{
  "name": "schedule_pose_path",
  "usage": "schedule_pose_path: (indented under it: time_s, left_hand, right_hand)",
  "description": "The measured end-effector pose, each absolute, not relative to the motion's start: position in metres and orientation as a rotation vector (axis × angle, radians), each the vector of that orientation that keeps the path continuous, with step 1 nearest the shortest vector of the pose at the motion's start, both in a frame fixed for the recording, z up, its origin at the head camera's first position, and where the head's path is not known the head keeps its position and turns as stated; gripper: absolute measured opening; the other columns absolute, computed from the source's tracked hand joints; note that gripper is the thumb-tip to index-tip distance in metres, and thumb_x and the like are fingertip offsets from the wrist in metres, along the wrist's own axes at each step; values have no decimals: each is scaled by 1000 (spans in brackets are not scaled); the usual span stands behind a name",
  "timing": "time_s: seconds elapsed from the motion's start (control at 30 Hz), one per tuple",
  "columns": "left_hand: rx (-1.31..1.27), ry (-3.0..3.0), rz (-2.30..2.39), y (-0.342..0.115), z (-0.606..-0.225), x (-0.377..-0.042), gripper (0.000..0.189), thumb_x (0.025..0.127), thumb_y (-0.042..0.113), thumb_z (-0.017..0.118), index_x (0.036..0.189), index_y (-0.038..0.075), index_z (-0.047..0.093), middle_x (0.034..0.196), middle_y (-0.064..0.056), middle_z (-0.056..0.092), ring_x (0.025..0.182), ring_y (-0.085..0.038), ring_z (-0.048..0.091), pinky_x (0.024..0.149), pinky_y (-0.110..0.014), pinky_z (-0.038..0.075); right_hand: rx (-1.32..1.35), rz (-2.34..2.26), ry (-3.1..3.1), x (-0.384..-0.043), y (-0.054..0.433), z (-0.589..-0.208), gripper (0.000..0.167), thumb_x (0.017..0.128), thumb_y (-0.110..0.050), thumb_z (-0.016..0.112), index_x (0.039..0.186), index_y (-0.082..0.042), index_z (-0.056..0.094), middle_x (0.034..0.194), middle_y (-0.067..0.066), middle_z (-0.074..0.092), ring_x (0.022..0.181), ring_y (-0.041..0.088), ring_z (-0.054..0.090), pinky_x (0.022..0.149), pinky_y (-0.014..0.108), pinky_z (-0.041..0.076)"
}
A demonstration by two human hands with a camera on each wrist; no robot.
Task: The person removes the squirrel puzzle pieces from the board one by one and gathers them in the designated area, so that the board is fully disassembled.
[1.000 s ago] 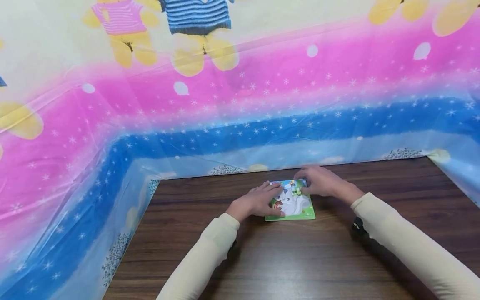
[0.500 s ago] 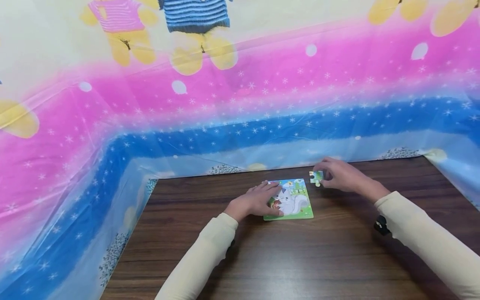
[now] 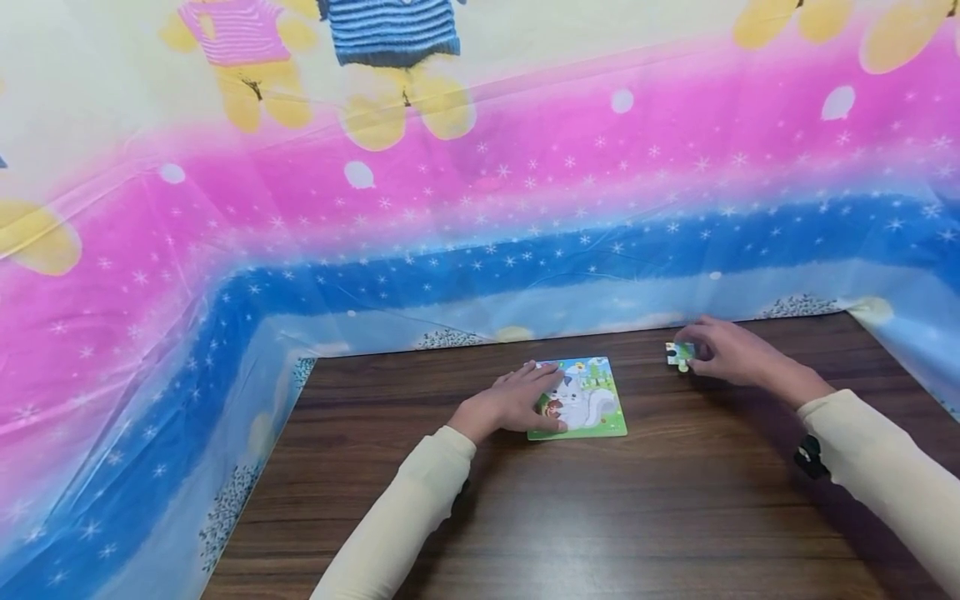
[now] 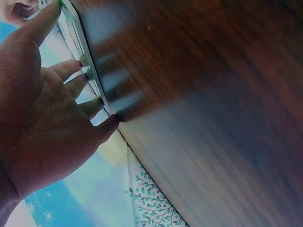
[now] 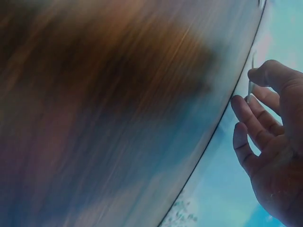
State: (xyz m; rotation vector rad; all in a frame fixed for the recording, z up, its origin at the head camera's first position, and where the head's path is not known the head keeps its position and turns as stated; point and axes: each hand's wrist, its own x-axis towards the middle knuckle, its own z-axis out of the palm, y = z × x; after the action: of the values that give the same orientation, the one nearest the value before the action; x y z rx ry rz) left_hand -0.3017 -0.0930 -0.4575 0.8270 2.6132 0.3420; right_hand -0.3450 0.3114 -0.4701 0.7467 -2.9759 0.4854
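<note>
A square jigsaw puzzle [image 3: 596, 408] with a white cartoon animal on a green and blue scene lies flat near the table's far edge. My left hand [image 3: 513, 402] rests on its left side with fingers spread. In the left wrist view the fingertips of that hand [image 4: 52, 109] reach the puzzle's edge [image 4: 81, 38]. Off to the right, my right hand [image 3: 735, 354] pinches a green and white puzzle piece [image 3: 679, 357] between thumb and fingers. The right wrist view shows this thin piece [image 5: 250, 90] edge-on at the thumb tip, with the other fingers of the hand [image 5: 272, 123] loosely bent.
The dark wood table [image 3: 570, 517] stretches toward the front. Behind it and to the left hangs a pink and blue patterned cloth [image 3: 480, 200], meeting the table's far edge just beyond both hands. A black wrist strap [image 3: 812, 457] shows under the right sleeve.
My right hand has drawn away from the puzzle's upper right corner and moved right, carrying the pinched piece. My left hand has stayed on the puzzle.
</note>
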Motion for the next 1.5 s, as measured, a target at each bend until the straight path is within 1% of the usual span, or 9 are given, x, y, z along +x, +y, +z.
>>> schedule_pose_path:
  time_s: [0.23,0.43,0.57,0.83,0.97,1.07,1.17,1.37,1.5]
  left_hand:
    - [832,2611,345,-94,-459,-302,90,100,59,66,171,30,19,180,9,12,169,-25,4,135,-57,15]
    - [827,2616,332,-94,-459,-302,90,100,60,65,172,30,19,180,9,11,169,-25,4,135,-57,15]
    - [838,2614,331,-94,-459,-302,90,100,60,65,172,30,18,180,9,11,169,-26,3,135,-57,14]
    - [840,2636,334,-91,-459,-302,99,99,59,67,173,22,11,181,3,7,169,-27,6,135,-55,16]
    - [845,2645,384,-94,-458,-302,105,97,60,69,173,19,8,181,1,4,169,-27,7,134,-55,18]
    - [841,2663,392,-100,-458,-303,107,97,61,68,173,18,8,181,0,6,169,-27,7,134,-54,19]
    - [831,2677,357,-105,-457,-304,105,98,62,67,173,17,8,181,-1,7,169,-28,6,134,-53,20]
    - [815,2667,289,-112,-459,-303,99,100,61,63,173,19,11,181,-2,9,168,-32,8,134,-55,21]
    - [801,2658,279,-113,-459,-303,99,100,63,62,173,21,10,181,-1,9,168,-31,8,134,-55,20]
  right_hand:
    - [751,470,-3005,-340,335,-475,36,92,-6,78,128,-1,71,110,13,62,84,14,58,71,33,48]
    - [740,484,-3037,-339,343,-478,37,93,-4,77,129,-4,71,118,16,64,86,14,60,72,35,50]
    - [748,487,-3046,-340,345,-479,36,94,-5,77,129,-5,71,117,15,65,84,14,58,71,34,48]
    - [759,533,-3038,-339,338,-473,42,91,1,75,132,-3,70,118,16,64,86,14,59,71,31,48]
    - [777,539,-2992,-340,323,-465,48,87,4,72,134,-1,69,123,21,64,89,21,64,75,38,55]
    - [767,488,-2986,-340,304,-460,47,89,2,72,135,-1,68,133,25,63,105,36,69,89,54,58]
    - [754,455,-3004,-339,280,-457,47,91,-2,72,138,-2,67,139,25,61,122,44,65,101,63,54]
    - [802,460,-2995,-340,230,-457,45,96,-10,73,140,-6,68,139,19,63,122,37,66,101,59,56]
    - [876,509,-2977,-340,201,-462,39,99,-17,73,138,-8,70,142,19,63,105,25,69,91,51,58]
